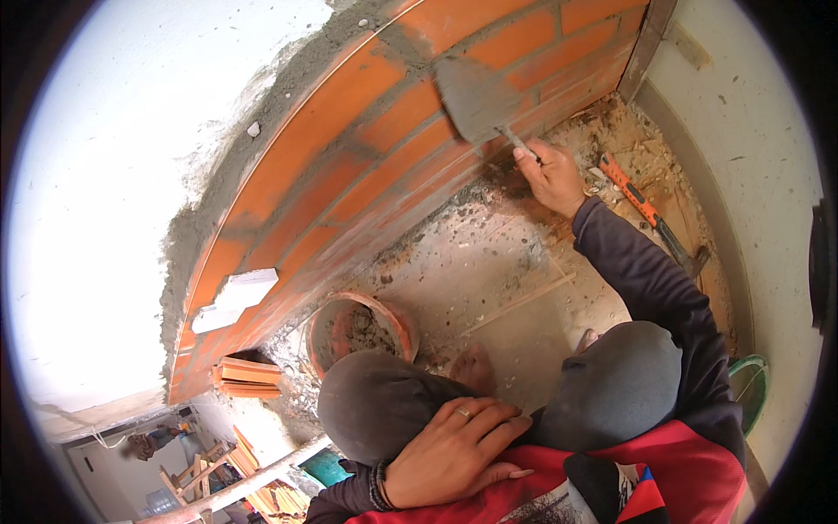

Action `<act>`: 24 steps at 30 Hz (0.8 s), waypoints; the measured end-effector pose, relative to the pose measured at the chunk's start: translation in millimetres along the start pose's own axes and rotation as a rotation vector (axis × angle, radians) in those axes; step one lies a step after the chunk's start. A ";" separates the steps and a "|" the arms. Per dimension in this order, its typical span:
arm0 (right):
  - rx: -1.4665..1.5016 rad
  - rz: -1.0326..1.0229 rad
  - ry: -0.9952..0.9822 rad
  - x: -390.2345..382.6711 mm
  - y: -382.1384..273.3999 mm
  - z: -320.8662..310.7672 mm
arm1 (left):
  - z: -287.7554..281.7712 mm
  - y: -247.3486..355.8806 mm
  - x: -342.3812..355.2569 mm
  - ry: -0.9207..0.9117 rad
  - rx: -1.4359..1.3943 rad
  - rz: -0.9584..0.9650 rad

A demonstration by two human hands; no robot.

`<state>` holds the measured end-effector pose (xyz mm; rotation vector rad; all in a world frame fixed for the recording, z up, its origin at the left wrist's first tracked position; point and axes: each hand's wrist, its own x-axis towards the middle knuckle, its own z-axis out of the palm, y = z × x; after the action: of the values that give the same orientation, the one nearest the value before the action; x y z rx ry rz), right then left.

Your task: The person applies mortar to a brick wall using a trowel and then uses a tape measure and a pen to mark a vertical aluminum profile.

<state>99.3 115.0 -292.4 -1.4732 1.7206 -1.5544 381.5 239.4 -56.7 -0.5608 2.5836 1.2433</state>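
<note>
Upper centre, the right hand [552, 179] has its fingers clamped on the trowel [478, 100], broad blade grey-smeared against the orange brick wall [349, 175]. Courses laid, joints grey; rough mortar [196, 229] bands the edge, yet most brick faces look bare. Lower centre: left hand [458, 450] resting, fingers slightly apart, empty. Round bucket [403, 325], lumpy contents.

1 speckled off-white wall [742, 113] lines the right edge of the dusty grey floor [471, 262]; pale rubble [624, 127] litters its far corner; bright light whitens its left edge.
</note>
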 end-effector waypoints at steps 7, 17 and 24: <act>-0.119 -0.217 -0.117 3.6 -14.4 5.1 | 0.8 -1.2 0.9 -0.006 0.003 -0.001; -0.140 -0.162 -0.112 -0.8 -17.7 12.2 | 1.3 -3.5 -1.4 0.007 0.000 -0.010; -0.014 -0.061 0.001 -1.5 -19.2 19.7 | 2.2 -2.7 -4.1 0.005 -0.001 -0.007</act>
<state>124.3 110.2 -282.0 -1.5451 1.7051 -1.5775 386.4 240.5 -58.5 -0.5731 2.5831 1.2432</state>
